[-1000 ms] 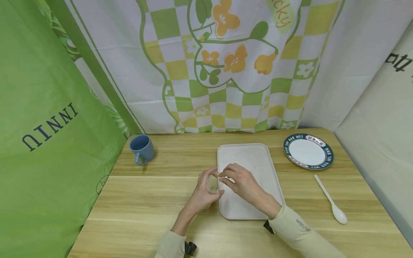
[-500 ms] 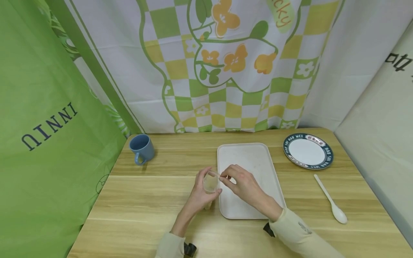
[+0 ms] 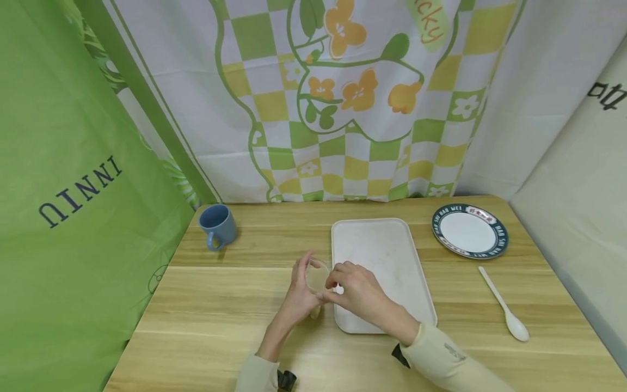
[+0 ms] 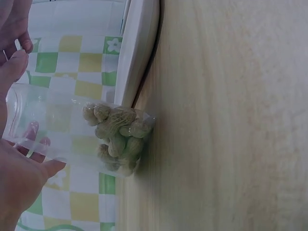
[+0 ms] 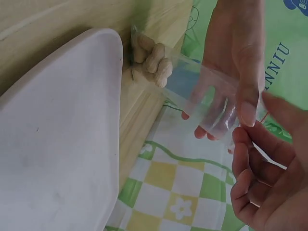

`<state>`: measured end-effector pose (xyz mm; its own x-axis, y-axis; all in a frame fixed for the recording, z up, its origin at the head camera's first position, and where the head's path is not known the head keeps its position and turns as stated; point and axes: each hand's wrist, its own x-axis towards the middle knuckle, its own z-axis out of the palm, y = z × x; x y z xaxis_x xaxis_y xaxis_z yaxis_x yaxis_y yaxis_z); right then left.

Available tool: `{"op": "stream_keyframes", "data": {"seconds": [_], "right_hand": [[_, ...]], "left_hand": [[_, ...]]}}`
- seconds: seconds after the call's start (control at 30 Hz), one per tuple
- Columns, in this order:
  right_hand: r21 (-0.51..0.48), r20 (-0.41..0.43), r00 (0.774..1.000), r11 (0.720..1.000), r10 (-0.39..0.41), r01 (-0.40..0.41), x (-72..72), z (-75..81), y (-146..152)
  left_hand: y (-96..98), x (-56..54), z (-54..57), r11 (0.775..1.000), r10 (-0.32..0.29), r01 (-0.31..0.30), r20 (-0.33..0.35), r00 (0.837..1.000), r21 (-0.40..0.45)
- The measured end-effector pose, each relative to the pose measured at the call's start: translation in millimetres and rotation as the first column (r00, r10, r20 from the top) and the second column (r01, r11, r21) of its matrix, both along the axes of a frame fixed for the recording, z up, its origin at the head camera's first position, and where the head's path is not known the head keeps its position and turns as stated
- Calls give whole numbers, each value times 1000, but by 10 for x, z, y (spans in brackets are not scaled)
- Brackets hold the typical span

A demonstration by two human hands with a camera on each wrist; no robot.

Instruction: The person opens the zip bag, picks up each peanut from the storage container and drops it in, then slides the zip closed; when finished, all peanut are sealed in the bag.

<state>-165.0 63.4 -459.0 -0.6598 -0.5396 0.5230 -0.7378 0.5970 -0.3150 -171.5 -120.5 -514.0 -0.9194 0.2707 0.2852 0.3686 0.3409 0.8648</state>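
A clear plastic bag (image 3: 317,276) stands upright just left of the white tray (image 3: 382,261), its mouth spread wide. Peanuts in their shells (image 4: 118,137) fill its bottom, which in the left wrist view is at the wooden table. My left hand (image 3: 297,296) holds the bag from the left, fingers on the far side and thumb on the near side of the mouth. With thumb and index finger, my right hand (image 3: 360,291) pinches the near right part of the bag's rim, beside the left thumb tip. In the right wrist view the peanuts (image 5: 156,62) also show through the plastic.
A blue mug (image 3: 217,226) stands at the table's back left corner. At the back right lies a plate (image 3: 467,234) with a dark patterned rim, with a white spoon (image 3: 504,305) in front of it. Printed curtains (image 3: 352,136) hang behind the table.
My right hand has moved along the bag's rim towards me, from its right side to beside the left thumb. The bag and left hand have shifted slightly left, and the mouth looks wider.
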Motion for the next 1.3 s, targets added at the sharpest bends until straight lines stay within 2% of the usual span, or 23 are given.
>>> {"op": "stream_keyframes", "data": {"seconds": [0.1, 0.17, 0.27, 0.33, 0.5, 0.6, 0.73, 0.9, 1.1, 1.3], "right_hand": [[-2, -6, 1000, 1000, -3, 3, -4, -11, -8], [-14, -2, 1000, 1000, -15, 15, -20, -20, 2], [-33, 20, 999, 998, -45, 46, -51, -30, 38], [-51, 32, 997, 997, -64, 65, -76, -37, 66], [-101, 35, 997, 992, -67, 70, -122, -60, 107], [-114, 30, 998, 992, -53, 56, -129, -73, 107], [-158, 76, 997, 987, -1, 13, -129, -69, 56], [-174, 150, 983, 981, 110, -83, -118, -33, -141], [-183, 157, 973, 973, 169, -139, -100, -24, -345], [-200, 187, 964, 968, 190, -152, -104, -41, -387]], "left_hand": [[-39, 9, 19, 1000, 6, -7, -7, 1000, -25], [-87, 32, 41, 1000, 10, -9, 26, 1000, -18], [-199, 70, 63, 999, 16, -20, 81, 997, 50], [-257, 123, 151, 992, 32, -45, 108, 994, 116], [-329, 257, 338, 965, 126, -141, 81, 989, 222], [-378, 292, 323, 950, 162, -169, 47, 986, 262], [-449, 325, 316, 939, 133, -121, -14, 991, 321], [-503, 365, 329, 945, 96, -62, -93, 991, 321], [-505, 409, 360, 955, 71, -32, -123, 990, 296], [-498, 412, 371, 958, 89, -49, -128, 988, 284]]}}
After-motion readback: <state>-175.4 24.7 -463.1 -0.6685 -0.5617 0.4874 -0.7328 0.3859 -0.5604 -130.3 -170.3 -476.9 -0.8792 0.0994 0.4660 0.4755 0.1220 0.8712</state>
